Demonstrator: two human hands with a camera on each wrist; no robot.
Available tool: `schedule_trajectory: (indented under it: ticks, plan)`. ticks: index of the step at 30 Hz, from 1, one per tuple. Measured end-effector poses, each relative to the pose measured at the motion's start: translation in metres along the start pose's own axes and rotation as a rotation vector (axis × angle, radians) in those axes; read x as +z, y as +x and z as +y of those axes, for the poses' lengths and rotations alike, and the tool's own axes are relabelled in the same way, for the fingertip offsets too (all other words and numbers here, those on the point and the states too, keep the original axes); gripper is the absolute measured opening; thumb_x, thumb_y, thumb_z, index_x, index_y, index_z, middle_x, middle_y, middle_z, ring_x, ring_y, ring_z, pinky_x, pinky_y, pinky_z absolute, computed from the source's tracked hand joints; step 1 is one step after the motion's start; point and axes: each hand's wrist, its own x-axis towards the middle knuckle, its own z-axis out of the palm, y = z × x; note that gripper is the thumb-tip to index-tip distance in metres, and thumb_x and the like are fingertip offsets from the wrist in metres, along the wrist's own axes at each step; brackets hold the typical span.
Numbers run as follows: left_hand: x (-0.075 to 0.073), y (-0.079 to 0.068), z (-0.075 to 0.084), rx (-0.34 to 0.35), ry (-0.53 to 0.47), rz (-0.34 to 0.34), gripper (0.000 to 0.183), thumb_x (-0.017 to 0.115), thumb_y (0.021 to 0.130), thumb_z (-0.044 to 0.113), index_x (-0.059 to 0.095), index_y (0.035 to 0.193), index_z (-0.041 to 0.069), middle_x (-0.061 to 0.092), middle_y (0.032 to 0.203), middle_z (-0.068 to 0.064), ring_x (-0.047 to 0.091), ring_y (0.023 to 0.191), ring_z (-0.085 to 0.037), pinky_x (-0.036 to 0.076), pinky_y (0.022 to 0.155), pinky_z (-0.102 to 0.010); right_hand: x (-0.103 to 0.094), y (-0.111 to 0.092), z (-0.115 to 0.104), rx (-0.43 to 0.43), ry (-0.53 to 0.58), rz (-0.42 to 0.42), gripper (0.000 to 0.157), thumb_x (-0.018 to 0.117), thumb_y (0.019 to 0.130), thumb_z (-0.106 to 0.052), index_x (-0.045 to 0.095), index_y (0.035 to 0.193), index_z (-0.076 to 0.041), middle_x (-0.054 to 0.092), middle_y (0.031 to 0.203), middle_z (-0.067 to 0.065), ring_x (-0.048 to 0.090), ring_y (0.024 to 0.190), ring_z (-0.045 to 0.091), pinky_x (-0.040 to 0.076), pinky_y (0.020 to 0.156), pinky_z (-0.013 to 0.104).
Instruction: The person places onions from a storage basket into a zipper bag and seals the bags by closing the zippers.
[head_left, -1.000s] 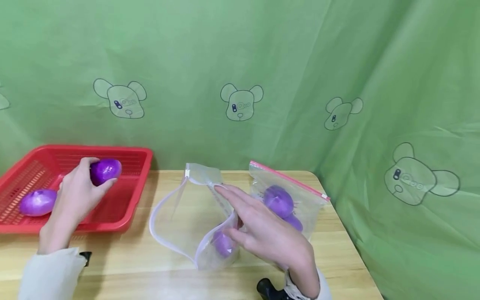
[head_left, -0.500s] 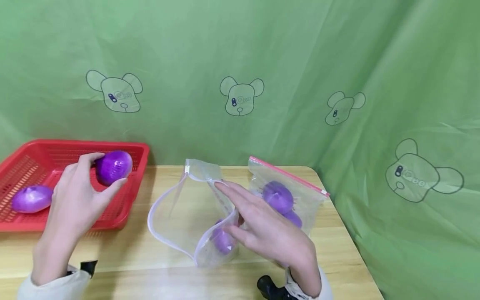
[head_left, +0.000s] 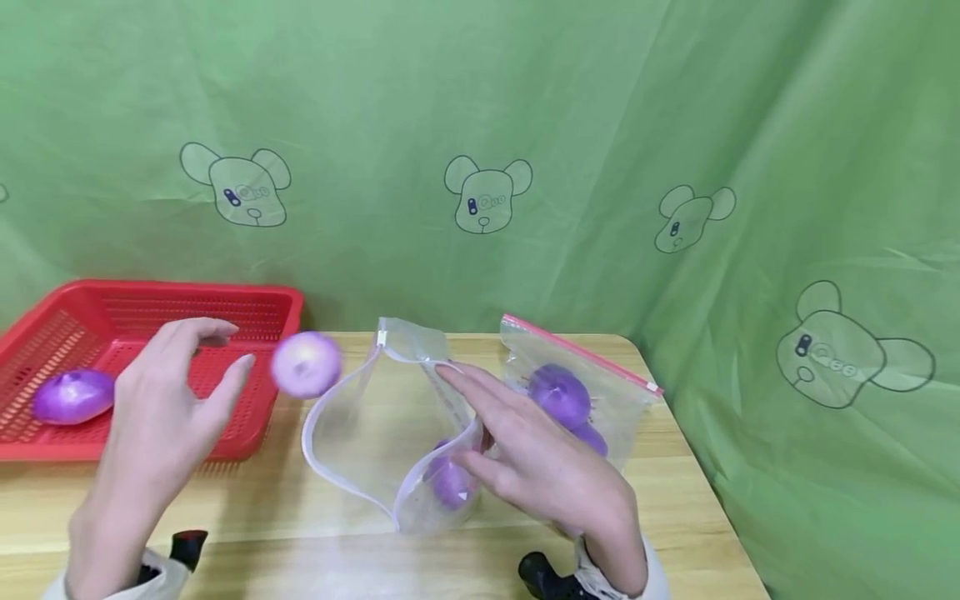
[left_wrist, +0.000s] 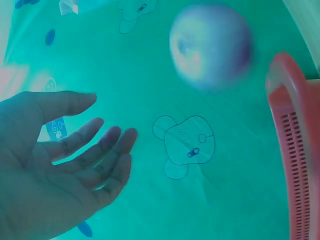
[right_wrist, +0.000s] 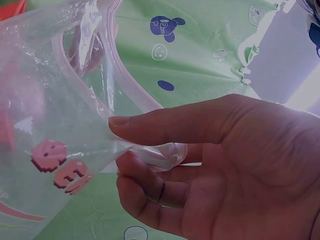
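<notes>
The left hand [head_left: 161,400] is open, and a purple onion [head_left: 306,364] is in the air beside it. The right hand [head_left: 540,467] pinches the clear bag [head_left: 360,425] by its rim.

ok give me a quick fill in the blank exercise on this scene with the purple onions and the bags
1. The blurred purple onion is in the air, touched by ____ hand.
2. The right hand holds the rim of the ____ clear bag.
3. One onion lies in the ____ basket.
4. The left hand has its fingers ____.

Missing words: neither; open; red; spread
</notes>
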Motion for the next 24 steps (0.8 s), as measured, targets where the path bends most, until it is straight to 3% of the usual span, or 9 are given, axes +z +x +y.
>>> schedule_trajectory:
  ticks: [4, 7, 14, 18, 20, 23, 24]
  plan:
    - [0.01, 0.002, 0.001, 0.02, 0.011, -0.058, 0.041, 0.077, 0.08, 0.001, 0.06, 0.117, -0.002, 0.061, 0.115, -0.018, 0.057, 0.105, -0.035, 0.045, 0.087, -0.045, -0.002, -0.003, 0.002, -0.002, -0.011, 0.004, 0.08, 0.068, 0.091, -0.01, 0.024, 0.158, -0.02, 0.036, 0.154, -0.007, 0.055, 0.08, -0.002, 0.049, 0.085, 0.026]
    - [0.031, 0.002, -0.005, 0.04, 0.01, -0.144, 0.044, 0.077, 0.081, 0.002, 0.059, 0.121, -0.002, 0.058, 0.123, -0.021, 0.054, 0.113, -0.04, 0.045, 0.091, -0.059, -0.004, -0.004, 0.003, -0.002, -0.032, 0.009, 0.079, 0.068, 0.092, -0.012, 0.025, 0.158, -0.019, 0.035, 0.155, -0.007, 0.054, 0.08, -0.001, 0.048, 0.089, 0.027]
    - [0.087, -0.01, -0.019, 0.128, -0.024, -0.389, 0.05, 0.074, 0.087, 0.012, 0.054, 0.13, -0.003, 0.05, 0.135, -0.024, 0.048, 0.125, -0.043, 0.043, 0.1, -0.062, -0.01, -0.008, 0.005, -0.007, -0.075, 0.018, 0.077, 0.068, 0.09, -0.011, 0.029, 0.157, -0.016, 0.04, 0.152, -0.006, 0.053, 0.083, 0.0, 0.047, 0.094, 0.029]
    - [0.117, -0.011, -0.021, 0.139, -0.048, -0.453, 0.052, 0.075, 0.085, 0.015, 0.055, 0.131, 0.0, 0.053, 0.131, -0.023, 0.052, 0.12, -0.043, 0.046, 0.095, -0.062, -0.013, -0.009, 0.006, -0.013, -0.08, 0.024, 0.077, 0.067, 0.088, -0.008, 0.031, 0.156, -0.015, 0.039, 0.153, -0.006, 0.054, 0.084, 0.002, 0.047, 0.094, 0.03]
    - [0.137, -0.009, -0.025, 0.151, -0.059, -0.478, 0.062, 0.075, 0.085, 0.018, 0.051, 0.14, 0.004, 0.052, 0.134, -0.023, 0.051, 0.121, -0.044, 0.045, 0.096, -0.062, -0.015, -0.01, 0.007, -0.016, -0.074, 0.026, 0.078, 0.067, 0.087, -0.007, 0.031, 0.156, -0.014, 0.038, 0.154, -0.005, 0.054, 0.085, 0.002, 0.048, 0.093, 0.029]
    - [0.157, -0.004, -0.024, 0.141, -0.077, -0.517, 0.068, 0.067, 0.092, 0.023, 0.038, 0.153, 0.012, 0.041, 0.146, -0.027, 0.04, 0.133, -0.049, 0.039, 0.102, -0.066, -0.016, -0.011, 0.007, -0.015, -0.069, 0.022, 0.078, 0.067, 0.087, -0.007, 0.031, 0.156, -0.013, 0.038, 0.155, -0.005, 0.054, 0.084, 0.002, 0.048, 0.093, 0.029]
    - [0.161, -0.001, -0.02, 0.12, -0.126, -0.531, 0.066, 0.065, 0.095, 0.024, 0.037, 0.153, 0.015, 0.041, 0.147, -0.025, 0.04, 0.134, -0.047, 0.038, 0.104, -0.065, -0.016, -0.012, 0.007, -0.014, -0.068, 0.019, 0.077, 0.067, 0.088, -0.007, 0.031, 0.156, -0.013, 0.038, 0.155, -0.005, 0.054, 0.084, 0.002, 0.048, 0.093, 0.029]
